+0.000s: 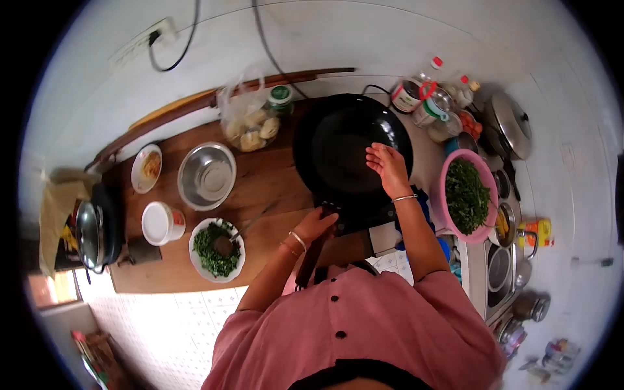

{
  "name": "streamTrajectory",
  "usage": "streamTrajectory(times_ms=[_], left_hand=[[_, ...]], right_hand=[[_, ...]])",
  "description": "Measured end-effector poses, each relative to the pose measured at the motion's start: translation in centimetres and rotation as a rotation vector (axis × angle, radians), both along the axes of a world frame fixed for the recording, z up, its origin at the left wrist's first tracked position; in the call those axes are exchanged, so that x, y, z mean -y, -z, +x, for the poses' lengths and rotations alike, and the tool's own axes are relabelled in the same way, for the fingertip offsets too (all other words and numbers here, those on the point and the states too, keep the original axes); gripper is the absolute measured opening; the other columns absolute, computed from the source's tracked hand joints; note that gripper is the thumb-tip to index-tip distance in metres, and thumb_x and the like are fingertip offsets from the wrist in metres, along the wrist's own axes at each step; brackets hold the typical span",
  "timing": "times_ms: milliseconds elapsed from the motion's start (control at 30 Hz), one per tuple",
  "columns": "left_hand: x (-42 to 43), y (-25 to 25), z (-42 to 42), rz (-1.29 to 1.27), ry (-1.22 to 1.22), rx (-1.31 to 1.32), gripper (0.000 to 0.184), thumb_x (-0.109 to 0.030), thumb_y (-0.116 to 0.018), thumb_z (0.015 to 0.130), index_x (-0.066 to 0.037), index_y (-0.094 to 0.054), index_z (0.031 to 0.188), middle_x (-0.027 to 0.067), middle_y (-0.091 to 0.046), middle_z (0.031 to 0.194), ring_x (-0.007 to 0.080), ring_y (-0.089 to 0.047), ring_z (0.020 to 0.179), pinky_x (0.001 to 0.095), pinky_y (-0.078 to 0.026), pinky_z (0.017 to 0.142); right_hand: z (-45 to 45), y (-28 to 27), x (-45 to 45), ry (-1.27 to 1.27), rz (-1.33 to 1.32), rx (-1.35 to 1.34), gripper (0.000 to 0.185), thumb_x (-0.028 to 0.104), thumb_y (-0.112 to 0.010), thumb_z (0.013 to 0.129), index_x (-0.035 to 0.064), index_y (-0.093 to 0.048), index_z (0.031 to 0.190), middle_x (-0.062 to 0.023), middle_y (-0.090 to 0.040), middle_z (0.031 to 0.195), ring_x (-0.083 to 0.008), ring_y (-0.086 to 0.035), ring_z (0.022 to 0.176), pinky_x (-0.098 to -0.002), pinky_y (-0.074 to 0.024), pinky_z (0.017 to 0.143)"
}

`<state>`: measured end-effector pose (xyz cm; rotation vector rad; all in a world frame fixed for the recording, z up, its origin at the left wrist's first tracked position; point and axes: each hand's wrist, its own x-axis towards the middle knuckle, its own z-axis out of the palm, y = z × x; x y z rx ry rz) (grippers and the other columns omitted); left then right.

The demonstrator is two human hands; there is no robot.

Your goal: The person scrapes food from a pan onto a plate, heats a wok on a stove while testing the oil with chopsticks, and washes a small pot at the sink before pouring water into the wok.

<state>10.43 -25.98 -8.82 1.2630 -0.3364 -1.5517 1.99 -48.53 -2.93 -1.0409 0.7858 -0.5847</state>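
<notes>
A large black wok sits at the centre, its inside dark and shiny. Its dark handle points back toward my body, and my left hand is closed around it. Over the right part of the wok hovers my right hand, fingers held together and slightly bent; what they hold, if anything, cannot be made out. To the left, a white bowl holds chopped greens with a dark heap in the middle and a spoon. Behind it stand a steel bowl and a white tub.
A pink basin of leafy greens is at the right, near a sink. Bottles and a large lid stand behind. A plastic bag and green-lidded jar are left of the wok.
</notes>
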Motion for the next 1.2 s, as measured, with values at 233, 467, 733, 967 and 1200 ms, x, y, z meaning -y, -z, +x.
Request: streamTrajectory(times_ms=[233, 467, 733, 967, 1200], left_hand=[[1.2, -2.5, -1.6, 0.117, 0.029, 0.568, 0.028, -0.02, -0.064, 0.079, 0.002, -0.048, 0.085, 0.0078, -0.053, 0.056, 0.0151, -0.053, 0.045, 0.0285, -0.042, 0.042], [1.8, -1.1, -3.8, 0.09, -0.028, 0.601, 0.027, -0.015, -0.065, 0.075, 0.003, -0.048, 0.085, 0.0075, -0.052, 0.056, 0.0139, -0.052, 0.046, 0.0292, -0.041, 0.041], [4.1, -2.1, -4.6, 0.106, 0.043, 0.505, 0.02, -0.011, -0.063, 0.077, -0.003, -0.045, 0.083, 0.0034, -0.051, 0.06, 0.0126, -0.049, 0.045, 0.0268, -0.04, 0.041], [4.3, 0.3, -4.3, 0.08, -0.051, 0.508, 0.029, -0.018, -0.067, 0.076, 0.0, -0.045, 0.081, 0.0065, -0.054, 0.057, 0.0158, -0.054, 0.044, 0.0289, -0.042, 0.041], [2.1, -4.5, -3.0, -0.145, 0.045, 1.52, 0.042, -0.014, -0.067, 0.074, 0.005, -0.046, 0.106, 0.0213, -0.055, 0.098, 0.0319, -0.057, 0.091, 0.0364, -0.046, 0.076]], right_hand=[[-5.2, 1.8, 5.8, 0.23, -0.342, -0.146, 0.034, 0.031, -0.051, 0.091, -0.0018, -0.058, 0.1, -0.0089, -0.063, 0.092, -0.0118, -0.059, 0.077, -0.0244, -0.05, 0.069], [-7.1, 2.3, 9.5, 0.328, -0.882, -0.471, 0.031, 0.028, -0.053, 0.09, -0.0002, -0.056, 0.102, -0.0135, -0.063, 0.088, -0.0224, -0.062, 0.079, -0.0333, -0.0487, 0.071], [-6.7, 5.4, 12.5, 0.391, -0.889, -0.492, 0.028, 0.022, -0.052, 0.088, -0.0004, -0.056, 0.105, -0.018, -0.061, 0.094, -0.0342, -0.058, 0.091, -0.0397, -0.0447, 0.08], [-7.6, 5.1, 12.0, 0.394, -0.935, -0.567, 0.03, 0.018, -0.052, 0.087, -0.0026, -0.052, 0.109, -0.0211, -0.056, 0.107, -0.0364, -0.052, 0.1, -0.042, -0.04, 0.088], [-7.4, 3.9, 9.3, 0.49, -0.993, -0.596, 0.03, 0.018, -0.051, 0.087, -0.003, -0.051, 0.107, -0.0224, -0.056, 0.104, -0.0379, -0.051, 0.1, -0.0425, -0.0401, 0.088]])
